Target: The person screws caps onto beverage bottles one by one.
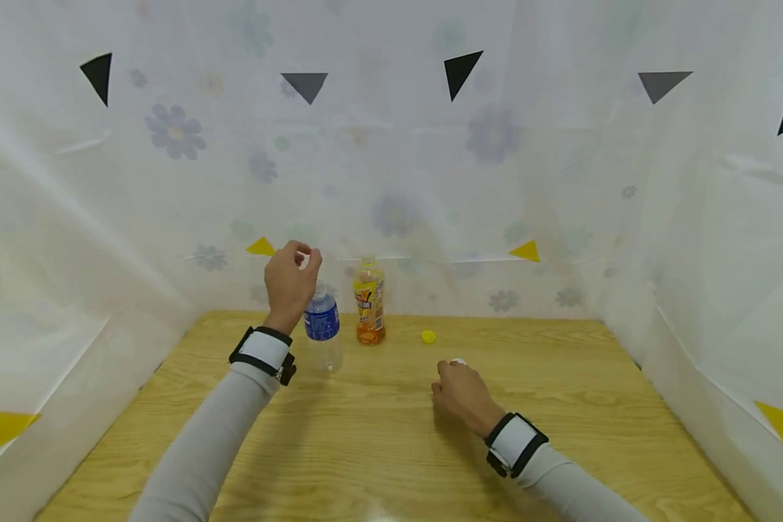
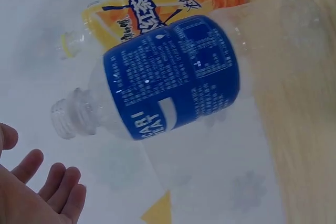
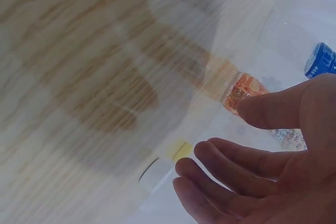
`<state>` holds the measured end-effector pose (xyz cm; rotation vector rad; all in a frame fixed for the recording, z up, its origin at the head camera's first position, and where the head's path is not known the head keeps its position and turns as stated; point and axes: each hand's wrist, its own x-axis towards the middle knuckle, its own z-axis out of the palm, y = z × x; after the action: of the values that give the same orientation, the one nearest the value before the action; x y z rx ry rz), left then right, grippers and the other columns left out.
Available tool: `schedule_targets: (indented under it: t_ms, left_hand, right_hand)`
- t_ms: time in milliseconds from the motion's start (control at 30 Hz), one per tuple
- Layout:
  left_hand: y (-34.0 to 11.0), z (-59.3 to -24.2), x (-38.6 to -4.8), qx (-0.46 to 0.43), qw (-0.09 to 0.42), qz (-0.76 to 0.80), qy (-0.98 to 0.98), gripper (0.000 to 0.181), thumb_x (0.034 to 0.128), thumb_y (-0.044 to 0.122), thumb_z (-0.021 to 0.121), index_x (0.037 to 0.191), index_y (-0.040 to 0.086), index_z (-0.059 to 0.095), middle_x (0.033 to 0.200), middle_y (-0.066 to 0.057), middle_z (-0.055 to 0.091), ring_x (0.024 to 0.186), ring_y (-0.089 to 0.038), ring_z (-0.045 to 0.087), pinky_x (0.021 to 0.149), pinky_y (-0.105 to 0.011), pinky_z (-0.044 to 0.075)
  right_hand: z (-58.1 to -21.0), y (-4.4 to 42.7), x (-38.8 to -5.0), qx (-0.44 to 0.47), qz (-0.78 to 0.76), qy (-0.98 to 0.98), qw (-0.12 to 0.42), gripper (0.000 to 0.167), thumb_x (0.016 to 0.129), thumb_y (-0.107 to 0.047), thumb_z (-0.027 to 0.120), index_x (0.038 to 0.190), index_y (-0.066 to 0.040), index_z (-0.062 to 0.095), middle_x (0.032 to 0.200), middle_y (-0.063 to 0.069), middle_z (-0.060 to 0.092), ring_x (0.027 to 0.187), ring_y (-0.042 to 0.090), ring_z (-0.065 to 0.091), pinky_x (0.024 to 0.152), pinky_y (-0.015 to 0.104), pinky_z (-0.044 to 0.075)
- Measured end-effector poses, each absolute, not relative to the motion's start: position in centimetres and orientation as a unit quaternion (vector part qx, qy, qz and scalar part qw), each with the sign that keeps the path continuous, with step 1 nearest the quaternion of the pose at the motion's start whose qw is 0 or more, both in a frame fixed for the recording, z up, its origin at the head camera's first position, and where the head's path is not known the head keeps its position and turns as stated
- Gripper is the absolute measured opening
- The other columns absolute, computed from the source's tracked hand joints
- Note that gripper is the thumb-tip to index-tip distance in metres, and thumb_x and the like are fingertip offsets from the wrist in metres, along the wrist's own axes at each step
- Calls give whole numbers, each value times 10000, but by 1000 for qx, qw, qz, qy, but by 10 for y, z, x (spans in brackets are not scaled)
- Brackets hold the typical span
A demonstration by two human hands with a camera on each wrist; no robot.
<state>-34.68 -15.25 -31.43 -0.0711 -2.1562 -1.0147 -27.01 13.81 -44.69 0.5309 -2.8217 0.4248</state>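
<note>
A clear bottle with a blue label (image 1: 322,319) stands uncapped on the table, its open neck (image 2: 73,114) facing the left hand's fingertips in the left wrist view. The left hand (image 1: 291,283) is raised beside that neck, fingers loosely bent, touching nothing visible. To the bottle's right stands an uncapped tea bottle (image 1: 369,304) with a yellow and orange label and a little amber liquid. Low over the table, the right hand (image 1: 465,395) has relaxed fingers and nothing between them. Just beyond its fingers lies a white cap (image 1: 459,361), partly hidden in the head view; a yellow cap (image 1: 428,336) lies farther back.
The wooden table (image 1: 378,428) is enclosed by pale flowered sheets (image 1: 391,167) at the back and both sides. Black, grey and yellow triangles mark the sheets. Both forearms reach in from the front edge, with a strap on each wrist.
</note>
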Motion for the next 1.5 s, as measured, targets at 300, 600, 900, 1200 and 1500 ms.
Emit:
schedule_targets:
  t_ms: [300,600,900,1200,1500]
  left_hand:
    - [-143,-364,-347,22,296,-460,-837,658,990,448,605,1465,30,425,1201,-272,619,1109,-422,589,898,-556,475]
    - [-133,-410,-341,55,259,-498,-826,887,870,415,783,1529,74,297,1287,-242,602,1116,-411,640,884,-549,534]
    - [-131,-424,-343,58,277,-484,-828,686,862,370,804,1367,61,456,1230,-208,661,1072,-384,673,850,-542,553]
    - [-130,-423,-342,51,272,-477,-834,658,858,390,799,1347,73,492,1210,-194,674,1052,-374,686,819,-532,566]
    - [-105,-407,-333,-34,246,-455,-855,663,841,335,831,1370,86,519,1237,-182,685,1075,-354,692,848,-512,571]
  right_hand:
    - [-450,140,-270,184,147,-964,123,118,903,-48,693,835,3,612,696,75,548,620,153,499,557,339,450]
    - [-452,139,-270,177,157,-967,96,111,906,-54,680,840,-3,607,695,63,536,615,143,461,556,319,418]
    - [-453,141,-271,177,162,-966,97,121,909,-54,685,837,-9,599,687,57,524,609,145,463,551,316,411]
    - [-456,142,-271,176,158,-966,104,152,904,-60,678,798,-7,583,653,29,465,582,137,403,518,283,339]
    - [-454,143,-268,175,159,-966,105,118,904,-51,671,822,-10,597,654,32,477,587,133,410,527,291,351]
